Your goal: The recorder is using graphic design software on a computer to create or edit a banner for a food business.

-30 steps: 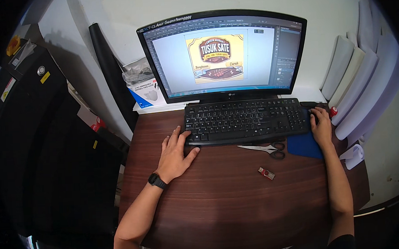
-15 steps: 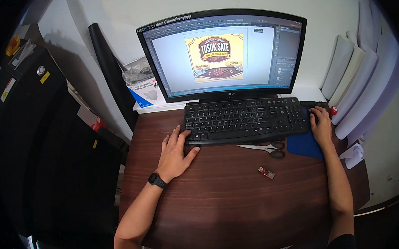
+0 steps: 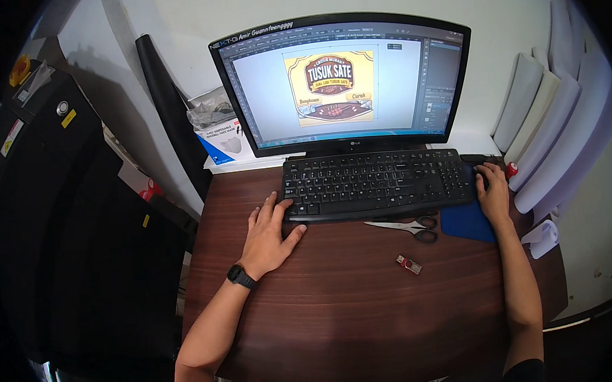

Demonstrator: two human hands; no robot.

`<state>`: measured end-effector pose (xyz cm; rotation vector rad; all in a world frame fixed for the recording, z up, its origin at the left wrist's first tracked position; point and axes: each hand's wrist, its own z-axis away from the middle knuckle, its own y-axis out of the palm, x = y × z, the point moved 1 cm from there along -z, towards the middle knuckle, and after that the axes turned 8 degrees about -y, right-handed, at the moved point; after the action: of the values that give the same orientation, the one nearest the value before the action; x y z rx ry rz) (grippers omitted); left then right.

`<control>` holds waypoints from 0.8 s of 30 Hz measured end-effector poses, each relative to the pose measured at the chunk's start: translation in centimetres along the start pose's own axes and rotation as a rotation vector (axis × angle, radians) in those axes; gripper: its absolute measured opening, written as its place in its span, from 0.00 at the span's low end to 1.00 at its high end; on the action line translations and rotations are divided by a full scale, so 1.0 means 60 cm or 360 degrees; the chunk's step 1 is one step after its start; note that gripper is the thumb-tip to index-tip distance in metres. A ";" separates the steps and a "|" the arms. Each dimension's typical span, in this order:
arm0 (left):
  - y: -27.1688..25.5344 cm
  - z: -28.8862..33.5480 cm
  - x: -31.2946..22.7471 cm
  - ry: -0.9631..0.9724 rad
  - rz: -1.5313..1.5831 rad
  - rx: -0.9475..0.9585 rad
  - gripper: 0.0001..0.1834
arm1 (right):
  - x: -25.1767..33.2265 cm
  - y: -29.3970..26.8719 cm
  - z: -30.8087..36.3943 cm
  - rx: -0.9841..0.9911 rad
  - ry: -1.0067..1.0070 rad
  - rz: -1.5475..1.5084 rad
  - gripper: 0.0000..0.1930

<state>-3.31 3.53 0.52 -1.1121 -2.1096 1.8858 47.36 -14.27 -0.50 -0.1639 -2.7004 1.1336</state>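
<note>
My left hand, with a black watch on its wrist, lies with fingers spread and the thumb apart. Its fingertips rest on the lower left corner keys of a black keyboard. Beyond the keyboard stands a monitor, showing a yellow and brown graphic inside a thin selection box. To the keyboard's right, my right hand curls over a dark computer mouse, mostly hidden under the fingers. A blue mouse pad lies beneath that hand.
Scissors with dark handles and a red USB stick lie on the brown desk. A face mask box stands left of the monitor. Pale rolls lean at the right, and a large black machine stands at the left.
On the monitor, the selection box's right edge has shifted slightly left, along with the small dark label beside it. My hands stay in almost the same places.
</note>
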 end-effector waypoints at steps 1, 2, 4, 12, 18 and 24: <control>-0.001 0.000 -0.001 -0.0007 -0.0002 0.0001 0.35 | 0.000 0.000 0.000 0.0005 0.0004 -0.0003 0.13; -0.001 0.001 -0.001 -0.0008 -0.0001 0.0002 0.35 | 0.000 0.000 0.000 0.0012 0.0009 -0.0006 0.13; -0.001 0.000 -0.001 -0.0016 0.0002 0.0018 0.35 | -0.001 0.001 0.000 0.0011 0.0007 -0.0006 0.13; -0.002 -0.005 0.000 -0.0004 -0.0007 0.0004 0.35 | 0.001 0.000 -0.005 0.0013 0.0009 -0.0008 0.13; 0.001 -0.004 0.002 -0.0003 -0.0003 0.0009 0.35 | 0.000 0.003 -0.003 0.0009 -0.0002 0.0010 0.13; 0.001 -0.002 0.000 -0.0011 0.0005 0.0021 0.35 | 0.002 -0.002 -0.001 0.0007 0.0009 0.0001 0.13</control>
<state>-3.25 3.65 0.51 -1.1084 -2.0969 1.9050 47.27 -14.28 -0.32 -0.1670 -2.6931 1.1373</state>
